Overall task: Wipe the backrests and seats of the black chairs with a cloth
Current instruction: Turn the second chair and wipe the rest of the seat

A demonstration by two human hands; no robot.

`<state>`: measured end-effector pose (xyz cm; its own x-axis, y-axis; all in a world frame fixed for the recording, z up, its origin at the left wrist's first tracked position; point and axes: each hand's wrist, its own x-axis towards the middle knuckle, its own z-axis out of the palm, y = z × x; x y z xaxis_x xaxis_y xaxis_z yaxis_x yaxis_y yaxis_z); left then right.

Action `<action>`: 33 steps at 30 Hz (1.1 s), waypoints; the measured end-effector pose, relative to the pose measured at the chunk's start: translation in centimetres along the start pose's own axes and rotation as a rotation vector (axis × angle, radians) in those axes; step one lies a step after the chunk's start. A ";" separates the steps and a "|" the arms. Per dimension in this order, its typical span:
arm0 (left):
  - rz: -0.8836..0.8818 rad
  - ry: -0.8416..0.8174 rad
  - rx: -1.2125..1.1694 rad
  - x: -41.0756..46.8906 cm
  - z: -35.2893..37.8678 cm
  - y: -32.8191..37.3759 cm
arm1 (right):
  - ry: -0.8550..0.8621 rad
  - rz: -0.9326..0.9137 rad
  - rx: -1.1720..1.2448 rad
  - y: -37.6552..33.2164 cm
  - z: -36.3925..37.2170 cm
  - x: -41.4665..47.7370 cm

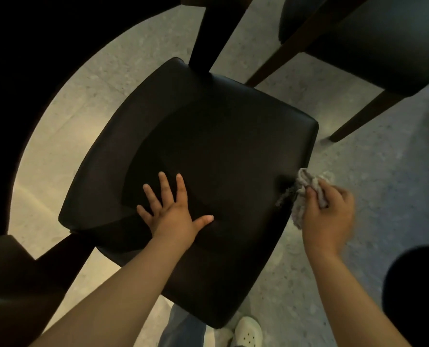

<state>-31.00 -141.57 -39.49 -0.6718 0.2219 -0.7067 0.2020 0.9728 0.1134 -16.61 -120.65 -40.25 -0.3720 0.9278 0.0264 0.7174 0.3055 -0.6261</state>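
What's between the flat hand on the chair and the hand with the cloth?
Only bare black seat, in the head view. The left hand lies flat; the right hand grips the cloth at the seat's edge.

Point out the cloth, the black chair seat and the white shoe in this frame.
cloth (306, 194), head view, on the grey bunched fabric sticking out of the right hand.
black chair seat (221, 146), head view, on the bare middle of the cushion.
white shoe (249, 331), head view, on its perforated top.

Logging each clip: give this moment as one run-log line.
left hand: flat on black padded chair seat | right hand: bunched grey cloth at seat's right edge
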 end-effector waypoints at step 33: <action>0.194 0.022 0.169 -1.5 1.9 2.2 | 0.000 0.233 0.032 3.2 2.4 -2.5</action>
<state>-28.22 -139.92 -39.47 -0.6239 0.4064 -0.6676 0.4437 0.8874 0.1256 -14.79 -122.49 -44.14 -0.1984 0.9726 -0.1213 0.7649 0.0762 -0.6396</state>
